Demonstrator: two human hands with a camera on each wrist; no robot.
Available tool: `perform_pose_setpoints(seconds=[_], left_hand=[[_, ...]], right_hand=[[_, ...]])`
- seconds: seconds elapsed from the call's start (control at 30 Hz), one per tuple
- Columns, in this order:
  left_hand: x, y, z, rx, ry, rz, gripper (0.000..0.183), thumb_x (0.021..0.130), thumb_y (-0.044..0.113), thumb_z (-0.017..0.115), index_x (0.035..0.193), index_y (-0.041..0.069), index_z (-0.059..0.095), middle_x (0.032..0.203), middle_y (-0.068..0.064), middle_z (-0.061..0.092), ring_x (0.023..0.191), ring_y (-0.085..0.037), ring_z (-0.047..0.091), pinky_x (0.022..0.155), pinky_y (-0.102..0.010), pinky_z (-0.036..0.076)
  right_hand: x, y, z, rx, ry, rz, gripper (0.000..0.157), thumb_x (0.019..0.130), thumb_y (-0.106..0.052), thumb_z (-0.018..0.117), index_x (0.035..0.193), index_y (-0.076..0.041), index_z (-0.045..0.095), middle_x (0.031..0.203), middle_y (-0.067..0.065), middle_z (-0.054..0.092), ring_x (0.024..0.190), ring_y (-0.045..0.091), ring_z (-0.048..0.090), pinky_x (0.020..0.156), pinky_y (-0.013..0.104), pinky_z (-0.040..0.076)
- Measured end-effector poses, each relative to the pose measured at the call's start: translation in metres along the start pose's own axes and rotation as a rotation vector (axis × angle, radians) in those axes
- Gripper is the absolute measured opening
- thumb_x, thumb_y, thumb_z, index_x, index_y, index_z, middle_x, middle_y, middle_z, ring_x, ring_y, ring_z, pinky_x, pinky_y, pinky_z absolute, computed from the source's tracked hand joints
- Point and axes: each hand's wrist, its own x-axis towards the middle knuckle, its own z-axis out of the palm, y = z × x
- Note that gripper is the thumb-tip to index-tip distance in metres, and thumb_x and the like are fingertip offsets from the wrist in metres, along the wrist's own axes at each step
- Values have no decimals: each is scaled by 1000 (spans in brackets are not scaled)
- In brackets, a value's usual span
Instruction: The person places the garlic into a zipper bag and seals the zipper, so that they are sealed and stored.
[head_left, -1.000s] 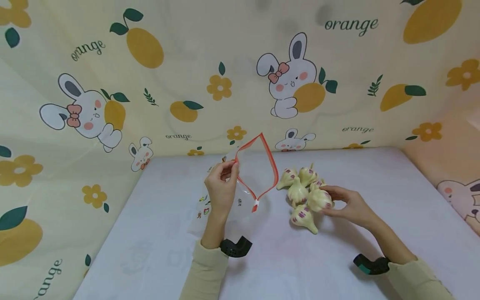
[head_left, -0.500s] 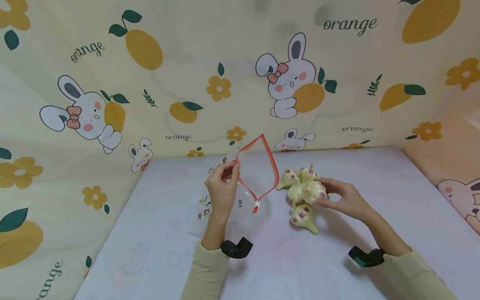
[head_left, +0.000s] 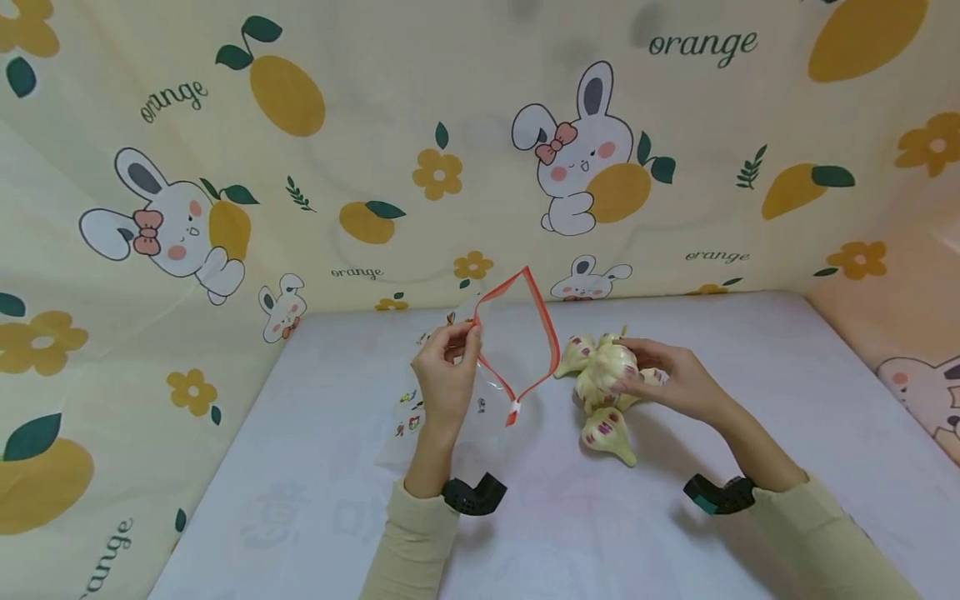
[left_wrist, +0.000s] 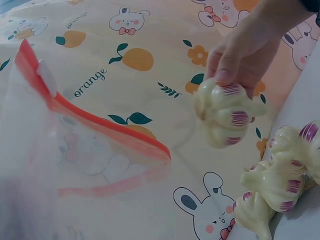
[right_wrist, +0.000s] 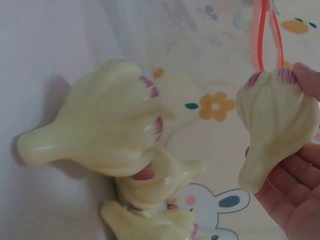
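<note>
Head view: the held bulb [head_left: 612,367] is in the air over the other bulbs, right of the bag [head_left: 551,327] and outside its mouth. Over the last second it has shifted left and slightly farther off, so the gap to the bag has narrowed; no contact is seen. The right hand [head_left: 681,379] has travelled with it, thumb and fingers parted to the bulb's width and gripping it; the right wrist view shows the stem free of the grip. The left hand [head_left: 447,367] has not moved noticeably: thumb and fingers pinch the left rim, and the mouth remains spread wide towards the bulb. In my judgement the bag is well presented, and only the bulb's position is altering. The other bulbs lie clustered on the counter [head_left: 300,433], the nearest one [head_left: 606,433] apparently undisturbed; some are partly hidden. The patterned cloth [head_left: 450,75] beyond is unchanged.
</note>
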Motion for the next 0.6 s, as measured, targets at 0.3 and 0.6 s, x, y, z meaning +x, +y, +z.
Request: perform_pose_setpoints(seconds=[0.3, 0.6], left_hand=[[2, 0, 1, 2, -2, 6, 19, 89, 13, 68, 95, -6, 70, 85, -20, 69, 73, -27, 67, 69, -8, 54], [2, 0, 1, -1, -1, 1, 19, 89, 12, 68, 94, -5, 70, 84, -20, 69, 72, -27, 67, 68, -8, 53]], right_hand=[[11, -14, 2, 35, -3, -15, 53, 82, -12, 75, 130, 0, 56, 112, 18, 69, 90, -12, 54, 76, 14, 52], [19, -22, 7, 54, -11, -9, 52, 84, -14, 74, 131, -1, 56, 118, 17, 67, 91, -11, 55, 80, 13, 52]])
